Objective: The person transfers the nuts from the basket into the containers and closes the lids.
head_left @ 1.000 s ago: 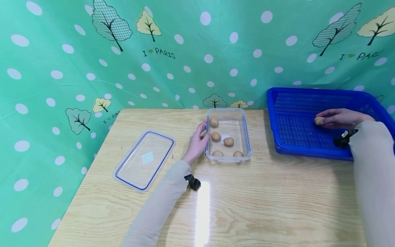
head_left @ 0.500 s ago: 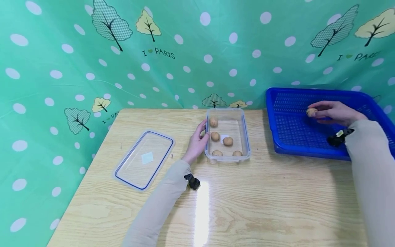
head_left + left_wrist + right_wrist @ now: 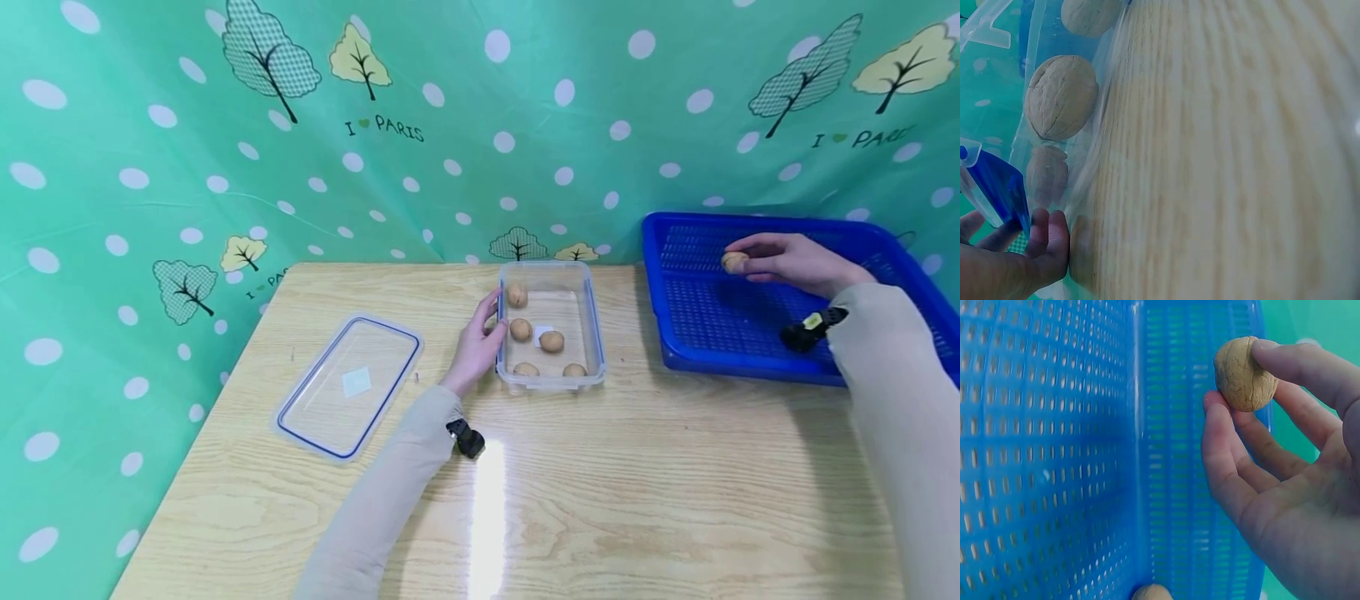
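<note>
My right hand (image 3: 798, 260) pinches a walnut (image 3: 735, 262) between thumb and fingertips, over the blue basket (image 3: 738, 367). In the right wrist view the wrinkled brown walnut (image 3: 1244, 375) shows at the fingertips. My left hand (image 3: 474, 343) lies along the left side of a clear plastic container (image 3: 551, 385), its fingers spread against the wall. Several walnuts (image 3: 552, 342) lie inside that container. Close up in the left wrist view, the left fingertips are by a blue latch (image 3: 1000, 187), with walnuts (image 3: 1062, 98) showing through the clear wall.
The container's clear lid (image 3: 348, 387) with a blue seal lies flat on the wooden table (image 3: 637, 500), left of my left hand. Another walnut (image 3: 1152, 592) shows low in the basket in the right wrist view. A green patterned cloth (image 3: 420, 75) hangs behind.
My right hand, holding the walnut, has moved left and farther back over the basket. The left hand keeps its place at the container's side.
</note>
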